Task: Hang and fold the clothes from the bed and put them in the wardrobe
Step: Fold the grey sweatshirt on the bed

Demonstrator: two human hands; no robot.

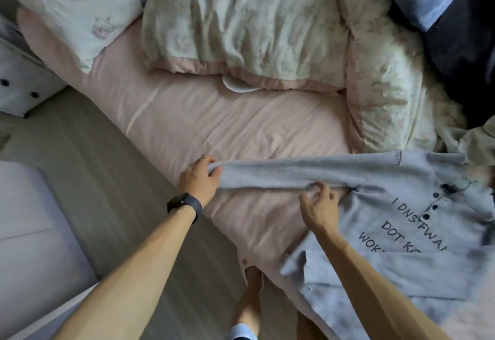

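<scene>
My left hand (199, 179) grips the cuff of a sleeve (281, 173) stretched toward nine o'clock over the pink sheet (187, 115). My right hand (320, 204) pinches that sleeve's lower edge; the grey sweater (401, 259) lies flat at four o'clock.

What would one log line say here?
stage: folding | left hand: grips sleeve end | right hand: pinches sleeve | sweater: lying on bed
</scene>
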